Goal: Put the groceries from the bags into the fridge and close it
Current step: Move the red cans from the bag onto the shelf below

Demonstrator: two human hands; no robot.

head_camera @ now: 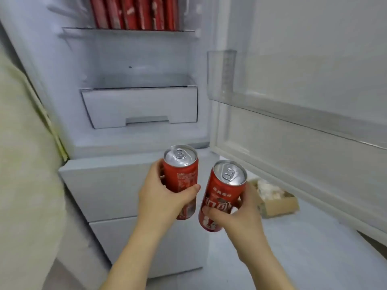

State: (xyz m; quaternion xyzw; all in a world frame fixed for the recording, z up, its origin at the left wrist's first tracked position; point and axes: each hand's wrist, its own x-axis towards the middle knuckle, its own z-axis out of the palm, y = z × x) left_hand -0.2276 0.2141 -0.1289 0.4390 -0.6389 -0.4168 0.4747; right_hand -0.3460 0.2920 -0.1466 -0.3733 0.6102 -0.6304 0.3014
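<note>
Our forearms reach up from the bottom of the view, and each hand carries one red can in front of the open fridge (138, 84). Our left hand (165, 197) wraps the left can (181, 174) from the side, thumb across its front and fingers curled behind, so the can stands nearly upright with its pull tab facing us. Our right hand (240, 214) closes round the lower half of the right can (222, 195), fingers across the printed face, and this can tilts, its top leaning right and away. The two cans are just beside each other without touching, both held below the fridge's open compartment and in front of its closed lower drawers (125, 189). We judge the side grips are chosen so the bases stay free to be set down on a shelf. Inside, the top shelf (129, 31) already bears a row of red packs (134, 11), while the space beneath it and above the white drawer (139, 107) looks bare, a likely place for these cans. The door (314, 59) stands open at right with a clear bin (272, 105) in which we see nothing. A cardboard box (276, 203) sits on the floor beyond our right hand. The bags are out of view, so we cannot tell how much remains.
</note>
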